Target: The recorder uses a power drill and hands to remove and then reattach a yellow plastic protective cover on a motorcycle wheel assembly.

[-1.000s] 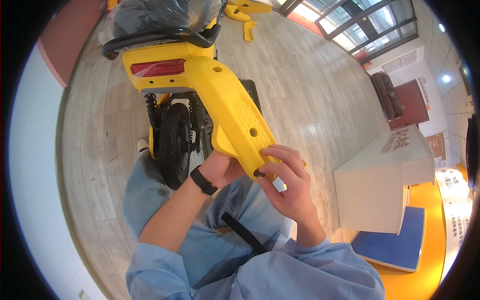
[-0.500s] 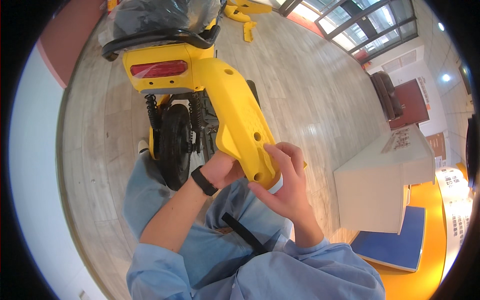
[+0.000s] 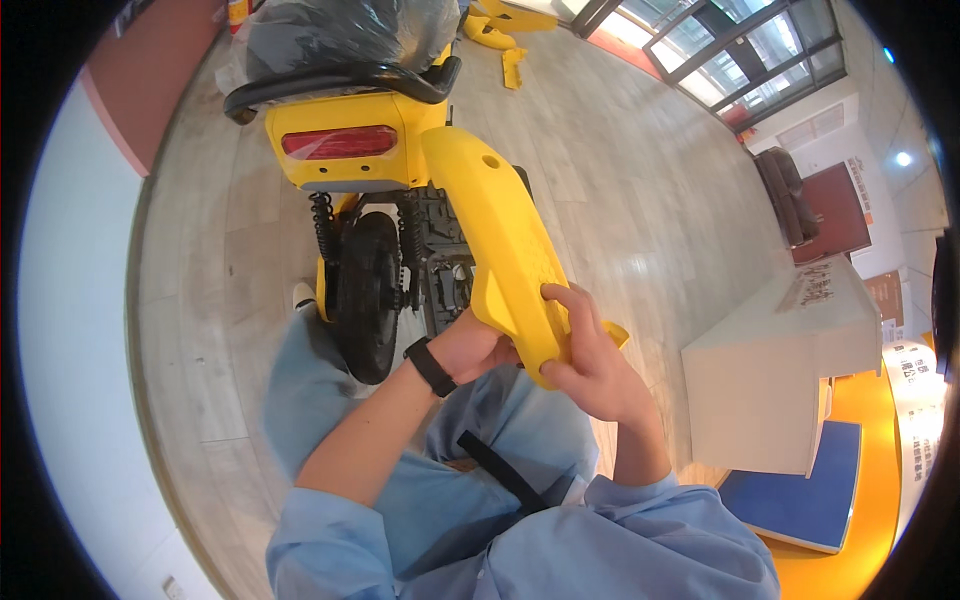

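Observation:
A long, curved yellow plastic fender point(image 3: 507, 235) is held up in front of me, slanting from the scooter's tail down toward my lap. Beneath its near end, my left hand point(image 3: 474, 347) wraps round the edge, with most of the fingers hidden by the panel. My right hand point(image 3: 600, 370) grips the near end from the right, thumb and fingers pressed on its outer face. One round hole shows near the far end. Behind the fender stands a yellow electric scooter point(image 3: 405, 120), showing its red tail light point(image 3: 340, 142) and black rear wheel point(image 3: 367, 300).
Clear plastic wrap point(image 3: 340, 40) covers the seat above the black grab rail point(image 3: 340, 80). Loose yellow panels point(image 3: 513, 68) lie on the wood-look floor farther off. A white counter point(image 3: 760, 380) and a blue board point(image 3: 800, 490) stand to the right, with a pale wall on the left.
Both hands have rolled the fender, so the holes near its close end no longer face me and its side edge shows. The whole scene sits slightly farther right in view.

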`<state>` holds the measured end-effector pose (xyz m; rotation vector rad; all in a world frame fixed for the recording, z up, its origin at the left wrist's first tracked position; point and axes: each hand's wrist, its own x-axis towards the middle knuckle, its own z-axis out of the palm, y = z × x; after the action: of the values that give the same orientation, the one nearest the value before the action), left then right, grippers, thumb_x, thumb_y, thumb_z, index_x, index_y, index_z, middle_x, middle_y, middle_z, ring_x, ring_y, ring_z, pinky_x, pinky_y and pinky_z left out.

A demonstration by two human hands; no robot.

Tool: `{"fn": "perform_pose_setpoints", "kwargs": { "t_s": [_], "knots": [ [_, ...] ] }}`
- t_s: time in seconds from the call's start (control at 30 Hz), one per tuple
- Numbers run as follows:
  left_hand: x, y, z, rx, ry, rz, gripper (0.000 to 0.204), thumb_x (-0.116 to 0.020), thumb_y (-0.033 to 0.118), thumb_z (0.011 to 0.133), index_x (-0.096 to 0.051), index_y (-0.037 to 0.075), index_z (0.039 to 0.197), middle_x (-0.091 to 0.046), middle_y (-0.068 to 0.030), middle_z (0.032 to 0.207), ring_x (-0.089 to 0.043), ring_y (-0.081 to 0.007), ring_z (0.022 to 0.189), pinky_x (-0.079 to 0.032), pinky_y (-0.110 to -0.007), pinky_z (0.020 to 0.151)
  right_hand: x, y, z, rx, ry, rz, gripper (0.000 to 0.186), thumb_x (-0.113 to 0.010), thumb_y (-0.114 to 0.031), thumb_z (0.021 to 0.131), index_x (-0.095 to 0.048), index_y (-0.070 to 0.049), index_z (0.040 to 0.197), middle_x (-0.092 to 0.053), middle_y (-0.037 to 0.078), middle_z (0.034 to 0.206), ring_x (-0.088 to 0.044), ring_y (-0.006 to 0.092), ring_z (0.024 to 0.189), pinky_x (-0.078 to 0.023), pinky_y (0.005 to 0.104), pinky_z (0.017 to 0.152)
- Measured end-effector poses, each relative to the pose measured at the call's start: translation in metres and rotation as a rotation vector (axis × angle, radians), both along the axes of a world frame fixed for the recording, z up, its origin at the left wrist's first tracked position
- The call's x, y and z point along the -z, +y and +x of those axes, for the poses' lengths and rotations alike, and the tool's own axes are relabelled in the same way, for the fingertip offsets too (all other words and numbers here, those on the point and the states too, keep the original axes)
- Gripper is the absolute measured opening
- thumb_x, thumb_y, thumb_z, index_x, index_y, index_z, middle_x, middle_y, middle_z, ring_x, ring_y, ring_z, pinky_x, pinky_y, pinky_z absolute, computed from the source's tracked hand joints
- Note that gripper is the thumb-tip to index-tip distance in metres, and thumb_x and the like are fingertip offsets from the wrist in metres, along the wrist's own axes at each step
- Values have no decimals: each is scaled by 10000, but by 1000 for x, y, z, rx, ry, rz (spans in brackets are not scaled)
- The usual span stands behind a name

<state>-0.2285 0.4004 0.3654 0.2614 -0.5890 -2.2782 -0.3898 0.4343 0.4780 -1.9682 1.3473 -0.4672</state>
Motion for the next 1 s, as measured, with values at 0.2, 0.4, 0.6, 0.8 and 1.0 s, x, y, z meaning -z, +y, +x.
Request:
{"fn": "perform_pose_setpoints", "kwargs": {
  "t_s": [0.2,0.4,0.6,0.8,1.0],
  "knots": [
    [4,-6,-4,-60,-131,-50,416,-498,368,992,-431,174,1355,-549,-29,1293,-576,-182,1145,-502,-382,926,1,-2,-3,12,150,-157,616,-687,-147,756,-446,-48,1314,-436,248,1334,-496,416,1196,-429,422,987],
    [-6,-7,-16,-116,-211,-47,364,-515,328,990,-478,166,1314,-598,-19,1209,-616,-160,1052,-530,-343,806,4,-11,-9,61,143,-146,627,-705,-104,722,-461,-50,1297,-565,177,1222,-613,332,1055,-513,383,866],
    [-2,-19,-18,-78,-246,34,331,-486,274,1002,-486,150,1309,-616,-32,1184,-636,-164,1015,-534,-340,821,4,-28,-10,75,130,66,673,-684,-65,724,-384,-68,1327,-582,197,1155,-633,344,996,-524,364,857],
    [-9,-23,-14,-176,-329,73,331,-466,237,1002,-473,123,1313,-614,-56,1178,-647,-172,985,-535,-356,849,16,-55,-22,87,-98,311,682,-639,-7,726,-354,-76,1342,-577,168,1191,-566,261,1131,-540,368,833],
    [30,-23,6,-465,-649,280,230,-505,268,954,-563,91,1089,-623,-36,969,-619,-143,791,-486,-277,709,70,-89,-39,137,-252,358,602,-612,-20,776,-346,-35,1316,-602,147,1109,-576,225,1050,-488,323,859]
  ]
}}
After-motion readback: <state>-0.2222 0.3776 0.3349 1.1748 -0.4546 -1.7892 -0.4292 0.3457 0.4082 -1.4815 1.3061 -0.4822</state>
